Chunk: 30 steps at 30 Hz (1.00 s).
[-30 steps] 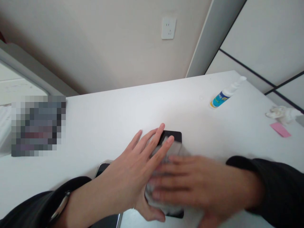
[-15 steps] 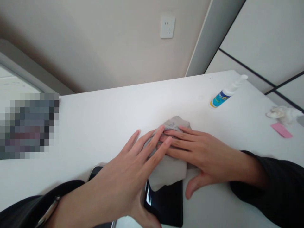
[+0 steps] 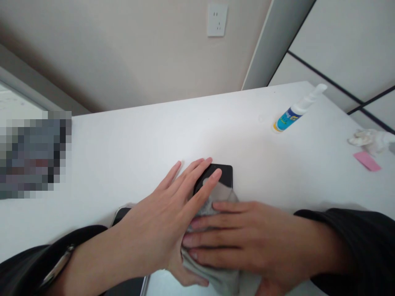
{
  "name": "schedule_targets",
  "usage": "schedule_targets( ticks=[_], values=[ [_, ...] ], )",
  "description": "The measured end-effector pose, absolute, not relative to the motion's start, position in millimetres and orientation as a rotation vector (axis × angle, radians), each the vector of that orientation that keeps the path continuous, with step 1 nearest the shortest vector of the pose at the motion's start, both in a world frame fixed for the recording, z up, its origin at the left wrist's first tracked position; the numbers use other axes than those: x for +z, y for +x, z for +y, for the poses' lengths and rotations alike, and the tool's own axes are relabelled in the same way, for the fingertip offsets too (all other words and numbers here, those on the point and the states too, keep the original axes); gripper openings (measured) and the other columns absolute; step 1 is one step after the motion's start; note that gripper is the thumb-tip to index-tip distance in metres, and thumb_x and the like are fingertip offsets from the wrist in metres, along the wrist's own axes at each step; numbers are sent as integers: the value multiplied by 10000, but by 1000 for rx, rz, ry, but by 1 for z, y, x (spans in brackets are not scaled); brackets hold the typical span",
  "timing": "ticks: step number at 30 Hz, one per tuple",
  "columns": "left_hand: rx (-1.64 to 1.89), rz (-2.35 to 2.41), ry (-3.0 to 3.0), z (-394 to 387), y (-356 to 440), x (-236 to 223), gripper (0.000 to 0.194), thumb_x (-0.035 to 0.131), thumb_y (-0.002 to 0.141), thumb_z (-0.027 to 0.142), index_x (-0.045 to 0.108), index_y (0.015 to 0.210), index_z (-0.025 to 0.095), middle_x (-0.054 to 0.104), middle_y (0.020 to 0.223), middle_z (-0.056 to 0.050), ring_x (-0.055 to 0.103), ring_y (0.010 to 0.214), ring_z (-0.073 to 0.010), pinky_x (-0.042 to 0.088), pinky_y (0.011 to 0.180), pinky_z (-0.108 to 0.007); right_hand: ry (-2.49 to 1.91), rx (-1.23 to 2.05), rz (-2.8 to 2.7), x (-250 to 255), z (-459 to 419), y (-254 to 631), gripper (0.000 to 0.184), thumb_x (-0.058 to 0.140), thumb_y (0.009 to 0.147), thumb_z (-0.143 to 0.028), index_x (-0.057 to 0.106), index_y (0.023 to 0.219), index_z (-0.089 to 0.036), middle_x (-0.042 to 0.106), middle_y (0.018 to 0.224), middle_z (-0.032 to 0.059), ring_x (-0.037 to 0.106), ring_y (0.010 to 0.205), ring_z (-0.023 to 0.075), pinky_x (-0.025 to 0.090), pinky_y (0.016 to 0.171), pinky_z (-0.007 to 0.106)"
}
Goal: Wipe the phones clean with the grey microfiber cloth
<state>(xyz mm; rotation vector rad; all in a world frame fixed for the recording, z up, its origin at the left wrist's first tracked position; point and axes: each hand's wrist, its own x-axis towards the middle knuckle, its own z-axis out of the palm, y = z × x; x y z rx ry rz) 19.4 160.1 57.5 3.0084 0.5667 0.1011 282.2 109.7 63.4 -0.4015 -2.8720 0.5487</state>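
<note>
Across the white table (image 3: pixel 138 144), both hands meet at the lower centre of the frame. The right hand (image 3: pixel 247 240) lies flat, fingers extended and nearly together, pressing on a grey cloth (image 3: pixel 216 277). The left hand (image 3: pixel 169 216) has its fingers stretched and parted along the left side of a black phone (image 3: pixel 226 174); whether it grips, I cannot tell. The phone sits beneath the cloth, its long axis seemingly up and down the frame, top end bare; the left hand is nearer that end. At upper right, a spray bottle (image 3: pixel 300 107) wears a blue-and-yellow label (image 3: pixel 287 119), its lettering too small to read surely.
</note>
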Motion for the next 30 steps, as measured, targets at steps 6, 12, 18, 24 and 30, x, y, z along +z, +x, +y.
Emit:
schedule_targets(
  ticks=[6, 12, 18, 24, 30],
  values=[
    [114, 559, 3049, 160, 20, 57, 1797, 636, 456, 1083, -185, 1662, 34, 185, 1708, -397, 353, 1534, -581, 428, 1157, -714, -549, 473, -2876, 62, 113, 281, 913, 603, 1034, -707, 391, 1624, -43, 396, 1695, 151, 254, 1623, 289, 61, 1367, 423],
    [173, 552, 3022, 159, 20, 57, 1735, 698, 520, 1018, -163, 1673, 47, 118, 1742, -347, 320, 1564, -551, 393, 1195, -710, -851, 381, -2774, 60, 117, 279, 1052, 573, 964, -846, 396, 1623, -44, 341, 1717, 169, 191, 1637, 323, 101, 1362, 467],
    [252, 506, 2999, 161, 19, 54, 1670, 585, 580, 1072, -220, 1663, 88, 30, 1751, -334, 287, 1576, -562, 385, 1169, -755, -528, 527, -2828, 57, 117, 273, 955, 555, 1004, -806, 460, 1589, -57, 468, 1658, 95, 317, 1592, 272, 67, 1369, 403],
    [227, 495, 2975, 161, 18, 53, 1591, 553, 649, 1052, -207, 1668, 96, -38, 1766, -286, 161, 1635, -509, 298, 1236, -737, -527, 489, -2860, 57, 114, 280, 1008, 503, 1006, -840, 430, 1605, -33, 408, 1690, 121, 242, 1627, 283, 62, 1369, 412],
    [228, 529, 2939, 162, 17, 51, 1526, 543, 688, 1030, -140, 1691, 105, -28, 1780, -249, 66, 1664, -453, 242, 1282, -698, -681, 367, -2837, 59, 121, 292, 960, 502, 1043, -786, 321, 1668, -80, 366, 1707, 126, 203, 1640, 259, 38, 1367, 464]
  ],
)
